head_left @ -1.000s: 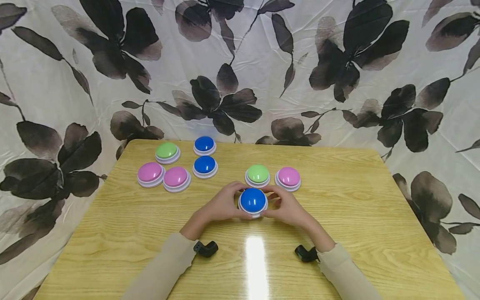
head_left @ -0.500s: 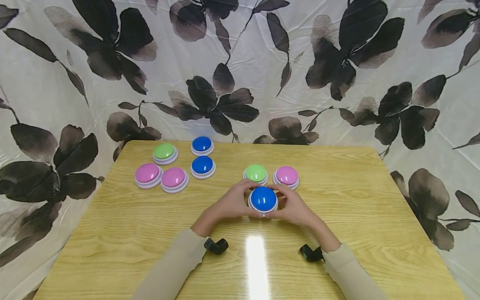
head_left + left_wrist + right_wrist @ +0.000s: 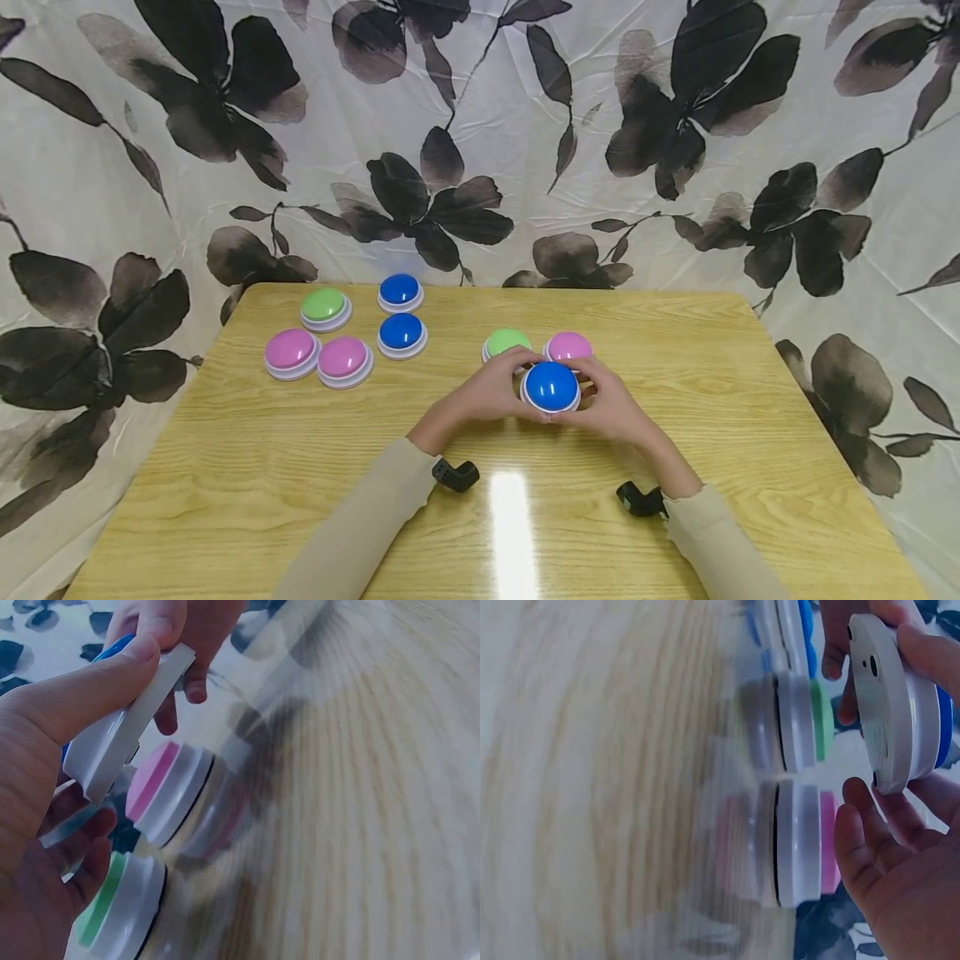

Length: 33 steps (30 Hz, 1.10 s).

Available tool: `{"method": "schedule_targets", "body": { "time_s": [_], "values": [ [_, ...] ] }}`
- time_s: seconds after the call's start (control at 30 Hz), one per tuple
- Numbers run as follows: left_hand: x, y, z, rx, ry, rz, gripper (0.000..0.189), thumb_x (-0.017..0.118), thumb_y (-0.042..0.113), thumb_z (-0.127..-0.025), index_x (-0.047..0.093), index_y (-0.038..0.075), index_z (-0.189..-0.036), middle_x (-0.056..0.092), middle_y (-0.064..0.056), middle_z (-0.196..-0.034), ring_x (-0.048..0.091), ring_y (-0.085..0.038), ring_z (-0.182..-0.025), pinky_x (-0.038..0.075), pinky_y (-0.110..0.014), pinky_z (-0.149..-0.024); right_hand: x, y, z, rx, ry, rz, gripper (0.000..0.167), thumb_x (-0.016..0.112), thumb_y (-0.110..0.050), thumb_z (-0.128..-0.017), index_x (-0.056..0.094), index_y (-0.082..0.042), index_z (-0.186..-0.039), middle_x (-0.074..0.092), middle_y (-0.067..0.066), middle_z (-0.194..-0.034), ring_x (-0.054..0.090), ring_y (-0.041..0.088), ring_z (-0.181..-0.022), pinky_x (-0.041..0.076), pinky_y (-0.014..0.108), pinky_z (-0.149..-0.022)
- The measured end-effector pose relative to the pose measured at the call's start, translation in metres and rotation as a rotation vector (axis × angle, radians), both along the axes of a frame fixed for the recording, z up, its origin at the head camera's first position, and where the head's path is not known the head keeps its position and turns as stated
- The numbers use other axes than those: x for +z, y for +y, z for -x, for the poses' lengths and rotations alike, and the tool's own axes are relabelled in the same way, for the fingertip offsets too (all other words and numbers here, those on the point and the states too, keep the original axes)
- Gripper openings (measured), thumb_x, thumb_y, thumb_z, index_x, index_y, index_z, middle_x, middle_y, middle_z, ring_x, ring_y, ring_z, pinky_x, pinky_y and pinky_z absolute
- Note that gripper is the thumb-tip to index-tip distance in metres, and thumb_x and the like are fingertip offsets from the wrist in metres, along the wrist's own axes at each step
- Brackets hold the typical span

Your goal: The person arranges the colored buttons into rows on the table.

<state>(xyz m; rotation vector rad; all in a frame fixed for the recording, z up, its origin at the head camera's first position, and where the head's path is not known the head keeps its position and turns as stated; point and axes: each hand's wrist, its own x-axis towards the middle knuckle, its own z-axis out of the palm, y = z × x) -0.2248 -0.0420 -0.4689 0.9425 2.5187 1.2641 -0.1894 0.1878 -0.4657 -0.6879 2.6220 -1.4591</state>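
Observation:
Both hands hold one blue-domed push button [image 3: 552, 386] with a white round base, above the table. My left hand [image 3: 491, 392] grips its left side, thumb at the near edge and fingers at the far edge. On the opposite side my right hand [image 3: 613, 406] grips it the same way. In the right wrist view the underside of its white base [image 3: 881, 705] shows, lifted off the tabletop. Just behind it stand a green push button [image 3: 507, 340] and a pink push button [image 3: 567, 345], both partly covered by the hands.
At the back left of the wooden table [image 3: 675, 350] stand a green button [image 3: 323, 305], two pink buttons [image 3: 290, 349] and two blue buttons [image 3: 400, 332]. A floral cloth [image 3: 555, 150] hangs behind the table.
Both hands have carried the blue push button to the right and slightly away from me, from before the green button to before the pink one. The view has shifted slightly.

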Motion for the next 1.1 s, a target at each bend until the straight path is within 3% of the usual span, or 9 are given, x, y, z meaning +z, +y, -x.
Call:
{"method": "schedule_targets", "body": {
  "time_s": [0.33,0.57,0.7,0.9,1.1],
  "values": [
    [0.003,0.024,0.012,-0.02,-0.013,-0.017,0.087,0.087,0.051,-0.064,0.053,0.016,-0.136,0.053,0.009,-0.126,0.048,-0.008,-0.114,0.045,-0.033,-0.094,0.008,0.021,0.005,-0.05,0.011,-0.022,0.074,0.089,-0.021,-0.071,0.053,-0.009,-0.135,0.054,0.008,-0.121,0.054,0.028,-0.107,0.05,0.044,-0.086],
    [0.008,0.043,0.022,-0.038,-0.024,-0.077,0.084,0.088,0.047,-0.065,0.054,0.018,-0.136,0.054,0.009,-0.127,0.05,-0.008,-0.112,0.045,-0.029,-0.093,0.043,0.026,-0.004,-0.057,0.026,-0.018,0.07,0.086,-0.009,-0.073,0.051,0.004,-0.133,0.053,0.018,-0.122,0.052,0.033,-0.109,0.05,0.049,-0.085],
    [0.014,0.054,0.03,-0.039,-0.053,-0.072,0.086,0.088,0.046,-0.066,0.052,0.015,-0.138,0.056,0.006,-0.128,0.053,-0.01,-0.111,0.046,-0.027,-0.093,0.05,0.035,0.0,-0.083,0.033,-0.026,0.069,0.085,-0.01,-0.075,0.051,0.003,-0.133,0.053,0.018,-0.124,0.051,0.033,-0.11,0.049,0.049,-0.087],
    [0.024,0.07,0.042,-0.048,-0.039,-0.011,0.089,0.087,0.046,-0.067,0.05,0.011,-0.14,0.057,0.001,-0.128,0.054,-0.013,-0.111,0.047,-0.029,-0.093,0.032,0.057,0.019,-0.128,0.037,-0.032,0.072,0.085,-0.017,-0.076,0.049,-0.002,-0.137,0.051,0.016,-0.128,0.05,0.031,-0.112,0.047,0.049,-0.089],
    [0.026,0.084,0.057,-0.041,-0.04,0.039,0.088,0.086,0.049,-0.068,0.05,0.013,-0.14,0.055,-0.001,-0.132,0.052,-0.015,-0.115,0.048,-0.03,-0.093,0.02,0.075,0.033,-0.159,0.047,-0.025,0.071,0.084,-0.021,-0.078,0.05,-0.005,-0.137,0.052,0.013,-0.128,0.051,0.03,-0.111,0.048,0.036,-0.087]
  ]
}}
